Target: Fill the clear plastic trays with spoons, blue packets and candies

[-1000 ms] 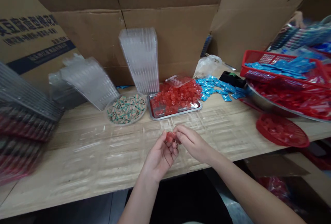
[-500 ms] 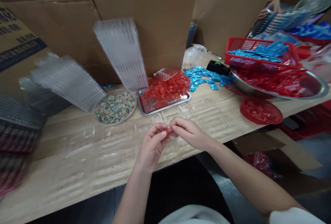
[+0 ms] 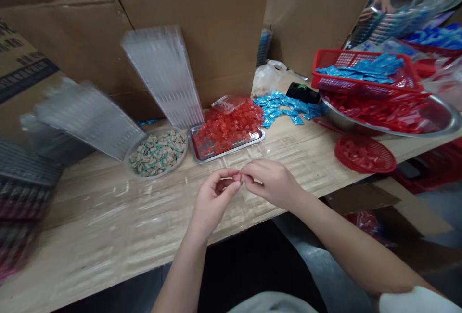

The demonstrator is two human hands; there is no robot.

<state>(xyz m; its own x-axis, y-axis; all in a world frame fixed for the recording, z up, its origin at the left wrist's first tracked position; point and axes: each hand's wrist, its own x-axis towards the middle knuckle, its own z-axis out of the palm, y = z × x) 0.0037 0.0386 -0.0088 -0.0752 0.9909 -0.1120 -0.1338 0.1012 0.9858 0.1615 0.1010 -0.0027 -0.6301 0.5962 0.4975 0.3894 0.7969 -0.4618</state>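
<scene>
- Probably light, soft and slightly tacky, this red gummy piece (image 3: 237, 176): easy to dent, apt to cling to skin, best taken across opposite faces between the fingertips, with only a gentle pinch.
- Piece mostly hidden, just a small red patch showing between the two hands, over the bench and a short way in front of the metal tray.
- Left hand (image 3: 212, 202): half-curled, fingers bent in toward the palm, thumb and forefinger tips closed against the piece from the left.
- Right hand (image 3: 272, 183): fingers drawn together and angled down, fingertips pressing the same piece from the right, no clear gap around it.
- Beneath both hands: a clear moulded plastic sheet (image 3: 277, 156), flat on the wooden bench (image 3: 108, 207).
- Just ahead: the metal tray (image 3: 231, 150), heaped with more red gummy pieces (image 3: 227, 127), beside a round clear dish (image 3: 156, 176) of striped wrapped sweets (image 3: 158, 154).
- Farther right: blue sachets (image 3: 285, 108), a red basket (image 3: 364, 154) and a steel bowl (image 3: 443, 120) of red packets.
- Top right, well apart: a co-worker's hand (image 3: 383, 0).
</scene>
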